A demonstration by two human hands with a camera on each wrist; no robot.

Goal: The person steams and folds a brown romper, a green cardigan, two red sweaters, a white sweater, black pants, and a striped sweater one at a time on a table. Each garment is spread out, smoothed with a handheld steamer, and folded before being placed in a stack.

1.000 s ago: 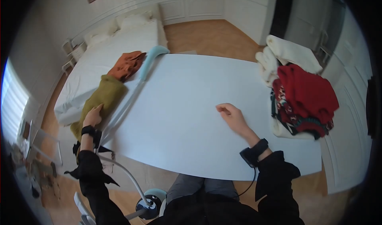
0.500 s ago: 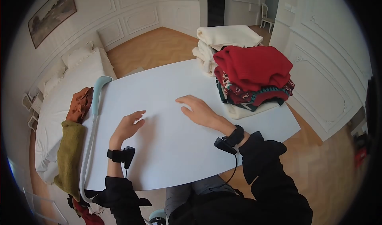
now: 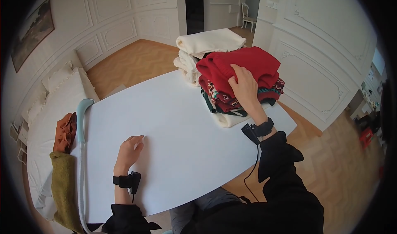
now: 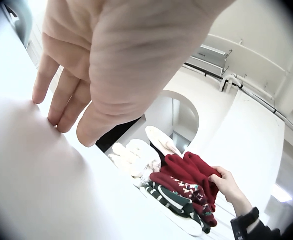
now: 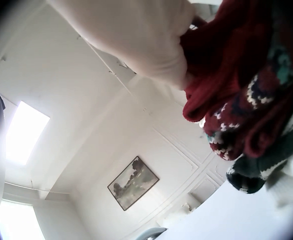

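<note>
My right hand (image 3: 245,87) is on a folded red knit sweater (image 3: 264,62), the top garment of a pile at the far right of the table. In the left wrist view, its thumb and fingers (image 4: 221,176) pinch the sweater's near edge. Below the red knit lie a patterned sweater (image 5: 226,122) and a dark green and white knit (image 5: 249,172). My left hand (image 3: 128,152) is low over the white tabletop (image 3: 165,114) with nothing in it. Its fingers are loosely bent, fingertips close to the surface.
Cream folded garments (image 3: 211,41) are stacked behind the red sweater. Along the table's left edge runs a garment steamer's pale blue head (image 3: 84,114) with its hose (image 3: 81,172). Beside it hang an orange garment (image 3: 65,132) and an olive knit (image 3: 64,188). A bed (image 3: 62,106) stands beyond.
The left hand has left the olive knit and come over the tabletop. My right hand has reached right and forward to the red sweater. The head view has turned right.
</note>
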